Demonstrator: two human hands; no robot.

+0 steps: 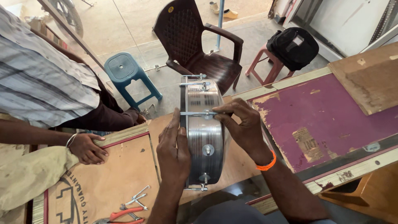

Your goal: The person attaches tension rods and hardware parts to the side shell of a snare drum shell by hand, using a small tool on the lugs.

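Note:
A shiny metal drum shell (204, 137) stands on its edge on the workbench, with tension rods and lugs along its side. My left hand (173, 151) lies flat against its left rim and steadies it. My right hand (242, 124), with an orange band on the wrist, pinches a thin metal tension rod (198, 113) that runs across the shell near its top. A second rod and lug (194, 84) sit further up the shell.
Another person in a striped shirt stands at the left, a hand (86, 148) resting on a plywood sheet (107, 178). Red-handled pliers (126, 214) and metal hooks (139, 198) lie near its front edge. A purple board (327, 120) lies to the right. Beyond stand a brown chair (195, 41), a blue stool (124, 72) and a pink stool with a black bag (292, 45).

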